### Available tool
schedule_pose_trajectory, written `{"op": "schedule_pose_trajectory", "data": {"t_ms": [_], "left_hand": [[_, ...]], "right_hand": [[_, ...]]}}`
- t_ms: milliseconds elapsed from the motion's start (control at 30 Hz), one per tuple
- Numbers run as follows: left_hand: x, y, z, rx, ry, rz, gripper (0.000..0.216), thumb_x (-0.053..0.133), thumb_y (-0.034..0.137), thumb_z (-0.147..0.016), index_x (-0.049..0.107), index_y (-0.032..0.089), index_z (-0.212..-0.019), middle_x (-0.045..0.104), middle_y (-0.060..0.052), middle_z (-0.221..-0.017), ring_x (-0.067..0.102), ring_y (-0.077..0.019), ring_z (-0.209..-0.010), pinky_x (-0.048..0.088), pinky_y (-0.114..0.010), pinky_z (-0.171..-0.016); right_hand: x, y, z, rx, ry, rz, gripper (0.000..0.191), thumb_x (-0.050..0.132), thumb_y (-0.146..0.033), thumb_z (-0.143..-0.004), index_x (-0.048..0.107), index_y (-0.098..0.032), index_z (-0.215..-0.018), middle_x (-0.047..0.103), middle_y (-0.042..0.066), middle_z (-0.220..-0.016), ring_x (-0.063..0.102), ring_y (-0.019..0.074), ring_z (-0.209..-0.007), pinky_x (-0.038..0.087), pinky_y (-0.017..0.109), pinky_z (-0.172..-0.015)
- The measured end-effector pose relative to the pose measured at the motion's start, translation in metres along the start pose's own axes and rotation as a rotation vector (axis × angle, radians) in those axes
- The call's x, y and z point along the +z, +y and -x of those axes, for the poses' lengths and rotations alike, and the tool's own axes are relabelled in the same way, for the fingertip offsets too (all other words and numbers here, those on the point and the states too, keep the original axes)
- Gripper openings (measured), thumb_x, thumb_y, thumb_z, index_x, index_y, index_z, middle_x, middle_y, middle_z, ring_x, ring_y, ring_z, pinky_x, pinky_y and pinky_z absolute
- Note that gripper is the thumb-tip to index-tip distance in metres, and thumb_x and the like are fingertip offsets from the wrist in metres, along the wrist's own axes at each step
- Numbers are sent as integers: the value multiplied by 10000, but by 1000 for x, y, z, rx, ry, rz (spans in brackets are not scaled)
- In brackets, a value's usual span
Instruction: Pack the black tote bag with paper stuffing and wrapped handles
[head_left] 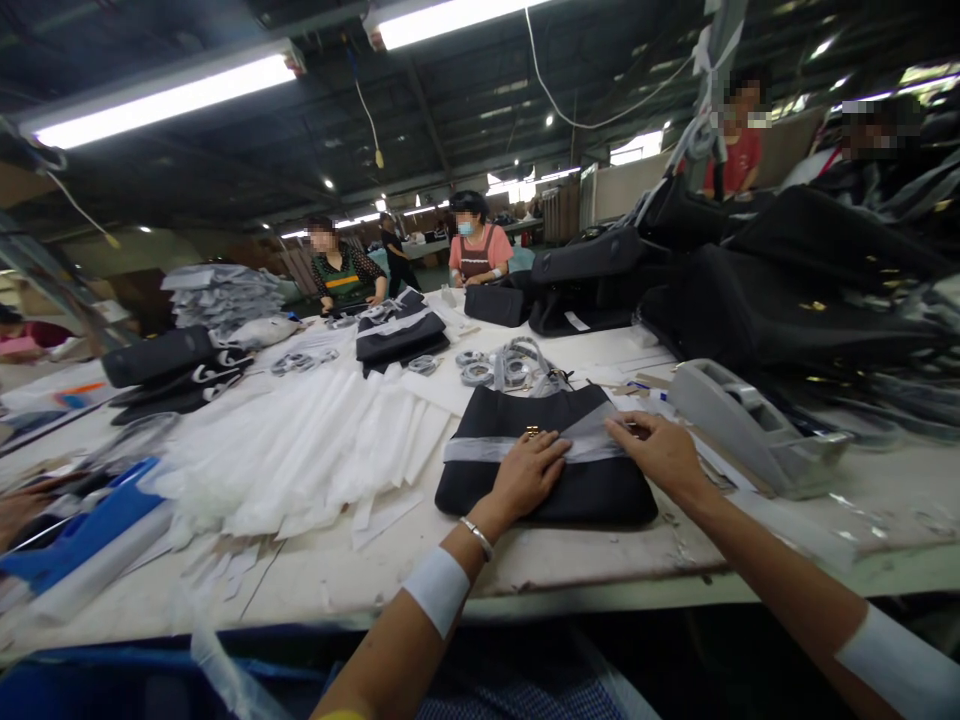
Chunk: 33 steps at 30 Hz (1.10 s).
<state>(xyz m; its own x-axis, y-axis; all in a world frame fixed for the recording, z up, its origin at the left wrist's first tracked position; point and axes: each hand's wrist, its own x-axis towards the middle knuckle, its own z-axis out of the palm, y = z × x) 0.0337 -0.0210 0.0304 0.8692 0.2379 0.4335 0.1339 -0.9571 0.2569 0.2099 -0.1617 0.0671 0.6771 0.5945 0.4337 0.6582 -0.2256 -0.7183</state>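
Note:
A black handbag lies flat on the worktable in front of me. A grey translucent strip runs across its middle, over a small gold clasp. My left hand rests on the bag just below the clasp, fingers stretched flat on the strip. My right hand lies on the bag's right upper part, fingers pressed down on the strip's right end. Neither hand grips anything. The bag's grey handles lie behind it.
A heap of white paper strips covers the table to the left. A grey tape dispenser sits to the right. Black bags pile up behind and at far left. Other people work at the table's far end.

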Motion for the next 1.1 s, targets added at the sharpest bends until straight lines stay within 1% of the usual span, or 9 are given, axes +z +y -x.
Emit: {"op": "schedule_pose_trajectory", "data": {"t_ms": [167,367,500,600,700,933,1000,1033,1100], "left_hand": [[2,0,2,3,-23,1,401,404,349,-1001,486,304,-1391,495,-39,-1468,445,-194,-1363,307,-439,-1172],[1,2,3,49,-29,-48,415,390,330,-1006,445,330,-1417,480,-31,-1480,427,-198,-1379,323,-462,-1160],[3,3,3,74,-27,-87,413,387,306,-1006,445,324,-1415,472,-24,-1487,413,-199,-1389,315,-468,-1161],[3,5,4,74,-38,-97,422,360,289,-1011,426,302,-1427,457,-25,-1499,398,-208,-1399,269,-486,-1179],[2,6,5,65,-57,-100,432,348,313,-1014,398,301,-1443,451,-19,-1503,385,-212,-1406,237,-497,-1188],[-2,9,3,79,-92,-133,439,347,350,-1013,370,359,-1451,427,-17,-1519,377,-224,-1410,242,-510,-1172],[-2,8,3,80,-95,-130,439,347,360,-1013,373,360,-1451,432,-20,-1516,378,-230,-1409,243,-515,-1170],[-2,8,3,82,-97,-129,439,347,363,-1013,373,361,-1451,433,-20,-1515,378,-232,-1409,245,-517,-1169],[-1,7,4,84,-103,-134,441,344,366,-1013,367,365,-1453,427,-18,-1519,376,-234,-1409,247,-520,-1167]], "right_hand": [[-24,12,6,48,-8,-15,351,609,-547,-752,750,-226,-777,760,72,-903,694,289,-876,531,389,-801],[-25,32,10,74,-62,-7,350,620,-551,-743,696,-233,-619,738,74,-1064,658,315,-1039,496,460,-908],[-24,38,16,124,-100,-8,366,603,-568,-748,715,-235,-644,746,67,-1041,684,306,-959,490,453,-904],[-23,38,21,158,-122,-30,376,584,-573,-768,741,-231,-754,763,56,-909,703,269,-795,524,379,-751],[-21,39,23,195,-120,20,420,570,-604,-770,741,-224,-824,733,30,-708,681,245,-640,501,349,-631],[-18,46,25,273,-207,-49,405,513,-575,-827,705,-219,-835,728,31,-739,695,247,-703,520,343,-637],[-20,42,27,248,-153,-28,377,526,-545,-829,691,-210,-874,735,52,-795,701,259,-727,541,372,-677],[-21,38,28,197,-78,-20,365,531,-520,-834,682,-201,-930,740,77,-896,705,268,-791,551,384,-712],[-22,27,30,-1,99,10,374,506,-450,-879,640,-179,-1099,674,132,-1186,664,284,-1028,544,411,-854]]}}
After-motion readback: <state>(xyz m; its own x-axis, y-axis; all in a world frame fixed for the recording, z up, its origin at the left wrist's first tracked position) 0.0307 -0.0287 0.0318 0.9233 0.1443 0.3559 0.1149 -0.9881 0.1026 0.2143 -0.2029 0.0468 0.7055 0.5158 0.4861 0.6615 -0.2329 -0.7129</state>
